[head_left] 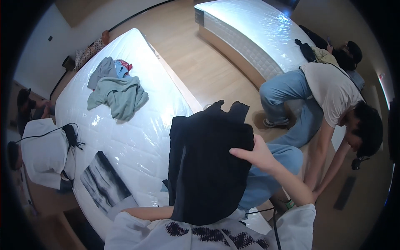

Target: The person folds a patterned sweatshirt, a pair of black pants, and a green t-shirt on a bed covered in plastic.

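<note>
A folded black garment is held up in front of my chest, over the near edge of a plastic-wrapped mattress. My right hand grips its right edge, the thumb on the front face and the fingers behind. My left forearm passes behind the garment's lower left side, so my left hand and its fingers are hidden. On the mattress, farther off to the left, lies a loose heap: a grey-green garment, a grey one and some blue and red cloth.
A black-and-white patterned cloth item lies at the mattress's near left. Close on my right, a person bends down. Another person in white sits at the left edge. A second wrapped mattress stands beyond the wooden floor.
</note>
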A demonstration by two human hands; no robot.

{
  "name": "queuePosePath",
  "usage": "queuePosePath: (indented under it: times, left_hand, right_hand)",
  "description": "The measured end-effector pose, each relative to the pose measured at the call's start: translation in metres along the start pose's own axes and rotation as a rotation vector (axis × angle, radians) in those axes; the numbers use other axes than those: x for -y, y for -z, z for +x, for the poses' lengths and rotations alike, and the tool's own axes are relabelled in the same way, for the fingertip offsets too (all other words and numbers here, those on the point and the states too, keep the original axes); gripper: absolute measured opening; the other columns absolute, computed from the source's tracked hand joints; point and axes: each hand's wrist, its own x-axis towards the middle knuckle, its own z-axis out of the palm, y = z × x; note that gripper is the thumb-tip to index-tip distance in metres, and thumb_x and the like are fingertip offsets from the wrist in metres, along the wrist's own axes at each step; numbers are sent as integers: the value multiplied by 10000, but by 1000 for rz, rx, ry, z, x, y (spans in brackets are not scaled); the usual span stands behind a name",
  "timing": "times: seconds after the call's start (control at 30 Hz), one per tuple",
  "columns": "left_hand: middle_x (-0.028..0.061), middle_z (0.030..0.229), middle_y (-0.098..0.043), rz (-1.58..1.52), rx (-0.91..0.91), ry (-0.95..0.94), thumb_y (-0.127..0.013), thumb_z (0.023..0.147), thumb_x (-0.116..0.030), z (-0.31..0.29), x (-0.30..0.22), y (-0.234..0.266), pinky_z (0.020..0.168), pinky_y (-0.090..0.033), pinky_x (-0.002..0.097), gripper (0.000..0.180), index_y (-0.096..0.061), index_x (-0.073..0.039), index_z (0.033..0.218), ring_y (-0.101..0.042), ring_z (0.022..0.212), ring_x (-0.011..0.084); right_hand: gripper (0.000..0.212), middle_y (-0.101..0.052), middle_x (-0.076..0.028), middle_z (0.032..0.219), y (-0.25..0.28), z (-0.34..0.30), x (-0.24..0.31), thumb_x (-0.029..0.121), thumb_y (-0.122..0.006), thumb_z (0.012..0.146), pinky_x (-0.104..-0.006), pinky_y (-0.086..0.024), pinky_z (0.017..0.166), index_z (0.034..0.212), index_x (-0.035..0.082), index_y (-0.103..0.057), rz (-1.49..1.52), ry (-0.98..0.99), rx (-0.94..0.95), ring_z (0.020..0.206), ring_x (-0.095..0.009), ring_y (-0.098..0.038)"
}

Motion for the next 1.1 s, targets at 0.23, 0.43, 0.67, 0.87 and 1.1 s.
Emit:
queuePosePath:
  times: [0.23, 0.43, 0.67, 0.87, 1.1]
  left_hand:
    - [131, 950, -672, -50, 25, 33, -585, 913, -238, 14, 16, 4, 783, -506, 304, 342, -609, 15, 1141, -640, 854, 181]
    - [137, 948, -671, 14, 138, 75, -587, 910, -219, -15, 5, 62, 783, -508, 304, 329, -606, 16, 1141, -642, 852, 185]
    - [134, 1085, -654, -26, -539, 447, -579, 935, -253, -47, 43, 217, 820, -496, 283, 371, -593, 11, 1195, -627, 996, 176]
    - [178, 1412, -431, -355, -263, -833, -724, 759, -530, -37, -96, 172, 1097, -280, 358, 961, -343, 88, 1389, -398, 1329, 271]
    - [189, 992, -673, 664, -1163, -560, -795, 750, -208, -27, -305, 299, 847, -510, 368, 269, -710, 8, 886, -656, 921, 214]
  right_hand:
    - [281, -669, -76, 923, -9, -18, 13, 105, -746, 816, -276, -495, 741, 1031, -12, -609, -315, 120, 167, 834, -88, -603]
    - [413, -556, -239, 1136, -6, -25, 28, 272, -533, 881, -435, -499, 827, 1140, -49, -534, -228, 489, 904, 1036, -401, -565]
    - [383, -615, -246, 1069, -8, -44, 47, 247, -544, 930, -393, -535, 777, 1147, -67, -567, -276, 518, 895, 926, -359, -636]
    - [373, -690, -131, 982, 1, -16, 116, 230, -640, 859, -344, -546, 738, 1164, 16, -620, -671, 787, 413, 841, -273, -691]
    - [465, -652, -124, 1074, -33, 112, 318, 307, -655, 883, -332, -470, 886, 1142, -72, -580, -853, 917, -161, 1016, -210, -599]
